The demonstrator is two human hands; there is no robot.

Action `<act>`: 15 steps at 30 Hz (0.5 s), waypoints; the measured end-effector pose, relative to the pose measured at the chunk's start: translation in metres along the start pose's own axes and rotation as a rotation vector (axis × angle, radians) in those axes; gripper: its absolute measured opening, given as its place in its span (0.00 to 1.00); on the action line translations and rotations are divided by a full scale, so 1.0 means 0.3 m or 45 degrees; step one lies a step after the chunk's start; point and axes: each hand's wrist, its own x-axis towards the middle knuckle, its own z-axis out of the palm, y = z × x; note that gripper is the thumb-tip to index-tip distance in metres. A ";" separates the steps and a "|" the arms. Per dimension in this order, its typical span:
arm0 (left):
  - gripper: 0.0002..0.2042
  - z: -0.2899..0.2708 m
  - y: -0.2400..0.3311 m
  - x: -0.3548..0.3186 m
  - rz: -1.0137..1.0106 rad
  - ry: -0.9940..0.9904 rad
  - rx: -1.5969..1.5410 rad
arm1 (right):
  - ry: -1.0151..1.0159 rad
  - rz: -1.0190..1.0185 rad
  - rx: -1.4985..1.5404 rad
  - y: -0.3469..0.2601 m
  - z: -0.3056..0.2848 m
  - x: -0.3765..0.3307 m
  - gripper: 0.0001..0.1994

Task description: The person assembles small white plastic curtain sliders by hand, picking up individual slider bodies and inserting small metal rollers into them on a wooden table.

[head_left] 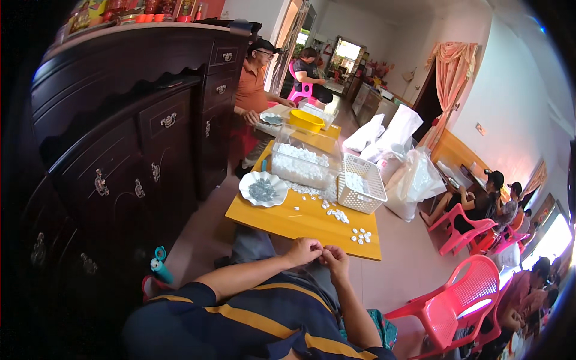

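Over my lap, just off the near edge of the yellow table (276, 221), my left hand (303, 251) and my right hand (335, 259) meet at the fingertips. Both are closed in a pinch; whatever lies between them is too small to make out. A small group of white plastic pieces (361, 235) lies on the table close to my right hand. Farther in, a scalloped white plate (245, 191) holds small grey pieces. Behind it stands a clear bin (294, 133) heaped with white pieces, more of them spilled in front. A white perforated basket (365, 203) beside it holds some too.
A yellow basin (306, 120) sits farther along, where a person in an orange shirt (249, 87) works. Dark cabinets (138, 138) line the left. Filled plastic bags (414, 180) and a pink chair (462, 294) stand right. A teal bottle (161, 269) is on the floor.
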 end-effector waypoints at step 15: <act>0.08 -0.018 -0.066 0.027 -0.117 -0.122 -0.097 | -0.045 0.122 -0.088 -0.015 -0.010 -0.008 0.06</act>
